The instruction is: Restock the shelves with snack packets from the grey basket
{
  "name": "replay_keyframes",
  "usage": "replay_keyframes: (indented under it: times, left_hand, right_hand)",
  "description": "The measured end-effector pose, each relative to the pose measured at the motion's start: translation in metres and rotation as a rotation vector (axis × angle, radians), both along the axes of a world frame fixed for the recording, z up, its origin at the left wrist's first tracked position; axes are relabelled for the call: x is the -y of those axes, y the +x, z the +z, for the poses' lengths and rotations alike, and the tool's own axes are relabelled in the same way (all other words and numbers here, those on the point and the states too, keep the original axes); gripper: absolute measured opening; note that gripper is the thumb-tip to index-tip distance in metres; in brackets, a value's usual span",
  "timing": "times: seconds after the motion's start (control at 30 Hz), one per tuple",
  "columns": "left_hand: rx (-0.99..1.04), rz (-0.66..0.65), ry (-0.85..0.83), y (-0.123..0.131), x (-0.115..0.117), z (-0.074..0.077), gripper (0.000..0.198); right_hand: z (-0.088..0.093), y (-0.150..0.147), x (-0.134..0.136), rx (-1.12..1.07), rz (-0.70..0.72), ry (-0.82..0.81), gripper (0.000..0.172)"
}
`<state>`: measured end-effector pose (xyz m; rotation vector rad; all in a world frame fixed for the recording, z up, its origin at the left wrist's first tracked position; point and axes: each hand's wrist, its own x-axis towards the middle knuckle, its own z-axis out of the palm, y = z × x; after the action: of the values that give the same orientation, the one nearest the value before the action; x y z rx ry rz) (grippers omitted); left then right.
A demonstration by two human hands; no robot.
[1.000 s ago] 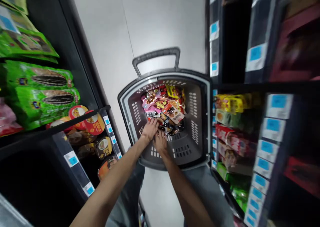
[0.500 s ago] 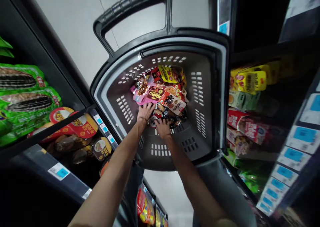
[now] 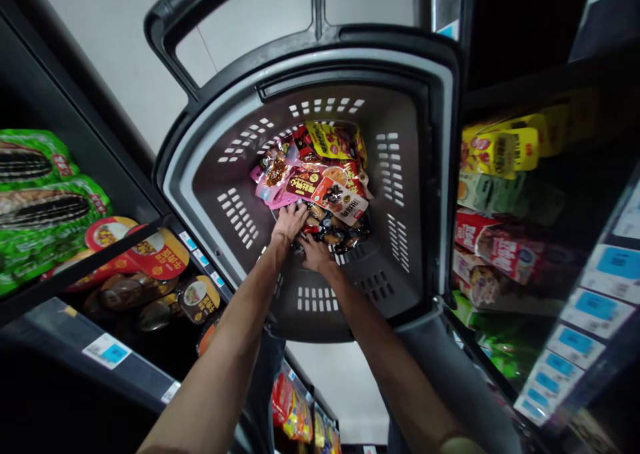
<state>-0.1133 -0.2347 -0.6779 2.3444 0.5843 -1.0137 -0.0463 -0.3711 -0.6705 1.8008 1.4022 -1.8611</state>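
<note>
A dark grey shopping basket (image 3: 405, 281) with slotted walls holds a pile of snack packets at its bottom. My left hand (image 3: 290, 222) reaches in and rests at the pile's near left edge, fingers stretched over the lower end of a pink packet (image 3: 270, 191). Close beside it, my right hand (image 3: 316, 254) touches the near edge of a dark, shiny packet (image 3: 345, 234), its fingers apart and partly hidden. An orange-and-white packet (image 3: 341, 201) lies on top of the pile. A yellow packet (image 3: 329, 141) sits at the far side.
The basket's black handle (image 3: 173, 4) stands out beyond the far rim. Shelves flank it closely: green corn packs (image 3: 50, 201) and red-orange tubs (image 3: 160, 251) on the left, yellow pouches (image 3: 500, 151) and red packs (image 3: 500, 244) on the right. Pale floor (image 3: 345, 381) shows below.
My right hand has shifted left along the dark packet toward my left hand, and its fingers have drawn closer together. The basket appears slightly larger and further left in view.
</note>
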Motion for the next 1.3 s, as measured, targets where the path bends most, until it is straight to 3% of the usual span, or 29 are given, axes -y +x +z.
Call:
replay_keyframes:
  times: [0.2, 0.4, 0.57, 0.67, 0.77, 0.8, 0.9, 1.0, 1.13, 1.2, 1.3]
  left_hand:
    - [0.027, -0.041, 0.0, 0.004, -0.007, 0.001, 0.046]
    - [0.03, 0.019, 0.004, 0.0, -0.006, 0.004, 0.047]
    - [0.016, 0.167, -0.092, -0.005, 0.002, 0.011, 0.045]
    - [0.029, 0.23, -0.12, -0.007, 0.006, 0.034, 0.04]
    - [0.059, 0.286, -0.12, -0.013, 0.006, 0.077, 0.039]
    - [0.088, 0.366, -0.14, -0.016, 0.005, 0.094, 0.04]
    - [0.217, 0.78, -0.258, -0.026, 0.001, 0.155, 0.044]
    - [0.313, 1.203, -0.44, -0.031, -0.003, 0.223, 0.035]
    - [0.479, 1.86, -1.047, -0.027, -0.007, 0.313, 0.027]
    - [0.575, 1.972, -1.266, -0.021, -0.009, 0.35, 0.027]
    - [0.67, 2.021, -1.399, -0.01, -0.011, 0.388, 0.029]
  right_hand:
    - [0.0, 0.008, 0.004, -0.147, -0.156, -0.09, 0.039]
    - [0.002, 0.01, 0.017, -0.193, -0.395, -0.1, 0.032]
    - [0.025, 0.003, 0.033, -0.189, -0.596, -0.089, 0.034]
    - [0.05, 0.006, 0.039, -0.164, -0.713, -0.092, 0.033]
    - [0.086, 0.017, 0.037, -0.141, -0.836, -0.084, 0.031]
    - [0.101, 0.024, 0.035, -0.14, -0.877, -0.082, 0.031]
    - [0.16, 0.048, 0.025, -0.168, -0.991, -0.08, 0.032]
    - [0.237, 0.077, 0.015, -0.263, -1.103, -0.085, 0.04]
    - [0.336, 0.113, 0.004, -0.685, -1.473, -0.228, 0.054]
    - [0.372, 0.126, 0.0, -0.884, -1.601, -0.262, 0.054]
    - [0.404, 0.136, -0.005, -1.167, -1.693, -0.262, 0.048]
